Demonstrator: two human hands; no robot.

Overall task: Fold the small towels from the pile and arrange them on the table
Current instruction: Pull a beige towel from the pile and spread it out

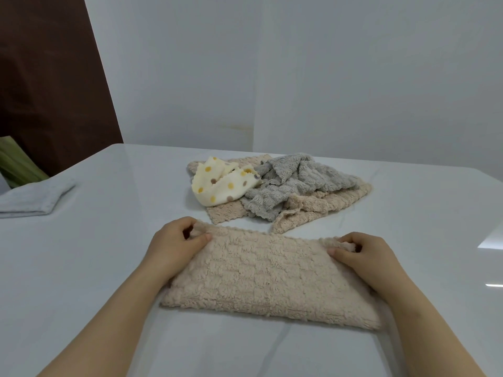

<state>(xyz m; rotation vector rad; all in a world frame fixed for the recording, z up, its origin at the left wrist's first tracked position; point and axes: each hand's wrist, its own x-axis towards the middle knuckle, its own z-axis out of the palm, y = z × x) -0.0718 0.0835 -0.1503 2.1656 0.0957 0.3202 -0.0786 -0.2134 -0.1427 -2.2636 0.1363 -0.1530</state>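
Observation:
A fluffy beige towel (268, 276) lies folded in half on the white table (109, 240) in front of me. My left hand (177, 246) pinches its far left corner between thumb and fingers. My right hand (364, 257) pinches the far right corner the same way. Behind it sits the pile: a cream towel with yellow and brown dots (220, 183), a grey towel (294, 183) crumpled on top, and beige towels (313, 210) underneath.
A folded pale blue-grey cloth (32, 197) lies at the table's left edge. A brown panel (49, 77) and something green (16, 161) stand beyond that edge. A white wall (326, 77) runs behind the table.

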